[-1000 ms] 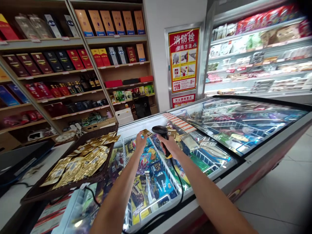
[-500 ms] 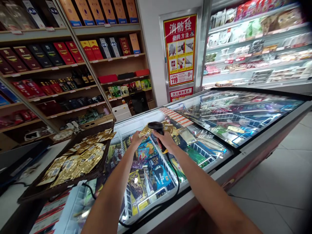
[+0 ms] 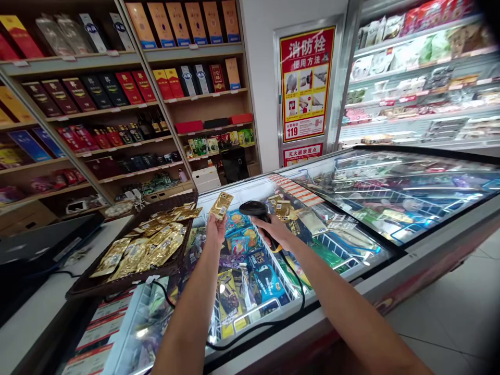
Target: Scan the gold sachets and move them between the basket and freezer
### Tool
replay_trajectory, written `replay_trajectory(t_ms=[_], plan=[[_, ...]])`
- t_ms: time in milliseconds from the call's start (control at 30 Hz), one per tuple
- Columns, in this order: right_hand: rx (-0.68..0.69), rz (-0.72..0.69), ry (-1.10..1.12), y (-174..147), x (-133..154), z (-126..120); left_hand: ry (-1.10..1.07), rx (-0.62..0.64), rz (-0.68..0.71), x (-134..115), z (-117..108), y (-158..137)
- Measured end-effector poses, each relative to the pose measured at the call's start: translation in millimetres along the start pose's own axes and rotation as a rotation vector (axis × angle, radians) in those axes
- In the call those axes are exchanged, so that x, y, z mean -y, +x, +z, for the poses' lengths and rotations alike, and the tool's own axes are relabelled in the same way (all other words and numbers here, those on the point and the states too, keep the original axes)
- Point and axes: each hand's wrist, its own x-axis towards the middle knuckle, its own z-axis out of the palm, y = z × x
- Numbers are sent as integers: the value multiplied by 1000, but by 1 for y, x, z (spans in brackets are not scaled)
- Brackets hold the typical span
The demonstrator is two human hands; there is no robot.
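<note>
A small gold foil packet [image 3: 222, 203] stands up in my left hand [image 3: 216, 228], its label side towards me, above the glass-topped freezer. My right hand [image 3: 275, 232] is wrapped round the handle of a black barcode scanner [image 3: 253, 209], whose head points left towards the packet with a gap between them. From its handle a black cable runs down over the freezer's front. More gold packets [image 3: 283, 209] lie behind the scanner on the freezer top. To the left, a dark brown woven tray [image 3: 84, 285] holds several gold packets [image 3: 135, 255].
Wire baskets [image 3: 279, 268] of wrapped frozen goods show inside the chest freezer [image 3: 420, 259]. Shelves [image 3: 164, 48] of boxed goods stand at the back left. A red poster [image 3: 307, 83] hangs on the wall, and a lit display fridge [image 3: 417, 94] is at the right.
My left hand has moved left with the gold packet, away from the scanner, and now holds it upright. The view has shifted slightly left.
</note>
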Motion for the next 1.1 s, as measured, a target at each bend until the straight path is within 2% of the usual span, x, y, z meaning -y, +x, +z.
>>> replay_trajectory(t_ms=[200,433,667,767,933,1033,1100], plan=[[116,-33,-157,-2,-2,5,-141,-12,-73,0,2,-4],[113,-51,-189,2,-10,4,-166,-11,-99,-1,5,-7],[62,-17,-101,6,-15,4,-162,-48,-77,2,11,-11],[4,-8,-48,7,-15,3,-194,-95,9,-13,17,-4],[-43,14,10,5,-11,1,-253,-169,205,-69,16,13],[-46,-22,23,5,-9,0,-245,-161,219,-88,17,13],[-83,-40,42,6,-7,-4,-222,-122,191,-84,24,9]])
